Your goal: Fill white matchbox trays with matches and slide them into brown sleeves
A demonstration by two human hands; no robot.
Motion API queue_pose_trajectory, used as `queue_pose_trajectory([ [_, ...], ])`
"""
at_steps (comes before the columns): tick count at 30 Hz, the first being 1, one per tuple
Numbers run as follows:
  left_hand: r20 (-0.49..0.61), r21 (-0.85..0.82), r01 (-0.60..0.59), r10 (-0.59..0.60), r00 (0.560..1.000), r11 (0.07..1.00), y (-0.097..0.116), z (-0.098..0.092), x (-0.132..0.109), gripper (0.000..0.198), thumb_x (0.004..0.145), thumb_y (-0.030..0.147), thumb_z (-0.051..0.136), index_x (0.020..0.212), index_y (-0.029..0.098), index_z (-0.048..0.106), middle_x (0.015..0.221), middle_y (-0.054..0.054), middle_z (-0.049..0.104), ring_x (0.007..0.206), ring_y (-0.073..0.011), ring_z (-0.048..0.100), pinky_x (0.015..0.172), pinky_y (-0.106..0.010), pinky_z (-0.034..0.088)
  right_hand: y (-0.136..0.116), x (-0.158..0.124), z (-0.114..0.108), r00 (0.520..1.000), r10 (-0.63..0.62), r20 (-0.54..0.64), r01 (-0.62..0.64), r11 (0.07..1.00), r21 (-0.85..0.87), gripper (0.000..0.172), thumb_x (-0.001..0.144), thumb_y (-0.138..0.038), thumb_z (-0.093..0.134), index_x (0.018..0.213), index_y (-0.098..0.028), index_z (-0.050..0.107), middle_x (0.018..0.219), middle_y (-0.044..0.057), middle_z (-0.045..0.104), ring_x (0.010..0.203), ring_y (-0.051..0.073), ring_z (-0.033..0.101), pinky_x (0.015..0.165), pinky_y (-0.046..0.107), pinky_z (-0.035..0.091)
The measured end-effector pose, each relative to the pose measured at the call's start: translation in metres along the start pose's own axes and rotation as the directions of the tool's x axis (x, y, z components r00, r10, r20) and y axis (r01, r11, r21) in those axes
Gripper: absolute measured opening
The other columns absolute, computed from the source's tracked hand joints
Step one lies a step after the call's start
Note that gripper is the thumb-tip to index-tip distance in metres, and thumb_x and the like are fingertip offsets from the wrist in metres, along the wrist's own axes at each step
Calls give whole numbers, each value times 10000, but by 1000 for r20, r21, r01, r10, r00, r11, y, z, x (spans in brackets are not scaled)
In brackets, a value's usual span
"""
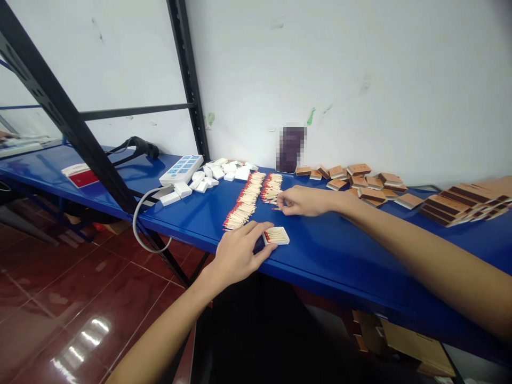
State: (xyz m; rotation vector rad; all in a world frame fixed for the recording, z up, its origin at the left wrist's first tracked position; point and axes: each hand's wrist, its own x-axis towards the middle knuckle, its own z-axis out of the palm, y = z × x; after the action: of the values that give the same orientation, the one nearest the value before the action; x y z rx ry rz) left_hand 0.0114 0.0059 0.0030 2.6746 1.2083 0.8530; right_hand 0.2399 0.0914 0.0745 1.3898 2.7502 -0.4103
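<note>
A small white matchbox tray [283, 242], filled with red-tipped matches, lies near the table's front edge. My left hand [240, 250] grips it by its left end between thumb and fingers. My right hand [300, 201] is closed in a pinch just above the table, beyond the tray. A match [276, 209] with a red head sticks out to the left of its fingertips. Beside those fingers lies a short row of matches [272, 185], partly behind the hand. Left of it a longer row of matches [245, 201] runs from the back towards my left hand.
White empty-looking trays [217, 172] lie heaped beside a power strip [182, 169]. Brown matchbox sleeves [360, 181] are scattered at the back right, with stacked ones [452, 202] further right. A dark pixelated upright object [291, 149] leans on the wall. A black rack post [68, 112] stands left.
</note>
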Motion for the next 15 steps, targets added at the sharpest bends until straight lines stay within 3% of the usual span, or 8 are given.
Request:
queue_pose_trajectory([
  [5,9,3,90,-90,996,996,-1,2,-1,334,915,455,585,1137,228,482,974,-15,698,801,-227,696,659,-307,495,-40,-18,-16,981,-79,180,64,994,86,84,799,-246,566,805,-200,636,670,0,600,593,142,495,564,275,346],
  [7,1,-16,82,-82,997,997,-2,2,-1,340,918,452,581,1151,237,458,1031,-26,699,859,-239,706,676,-308,498,-51,-20,-14,967,-114,229,94,991,96,88,784,-228,574,807,-200,654,662,-4,604,582,137,496,557,273,346],
  [10,-4,-59,59,-60,998,996,-1,1,-1,347,925,431,586,1182,250,440,1149,-40,694,1003,-257,698,752,-327,517,-59,-18,-6,970,-147,194,134,988,82,73,766,-203,586,795,-195,652,667,-3,626,574,131,505,559,270,356],
  [15,13,-69,52,-51,999,996,-1,0,-1,350,926,418,595,1197,256,445,1157,-28,700,1029,-257,695,802,-342,526,-54,-15,-2,965,-163,206,126,975,181,90,799,-210,555,765,-192,636,665,3,674,573,131,564,567,262,397],
])
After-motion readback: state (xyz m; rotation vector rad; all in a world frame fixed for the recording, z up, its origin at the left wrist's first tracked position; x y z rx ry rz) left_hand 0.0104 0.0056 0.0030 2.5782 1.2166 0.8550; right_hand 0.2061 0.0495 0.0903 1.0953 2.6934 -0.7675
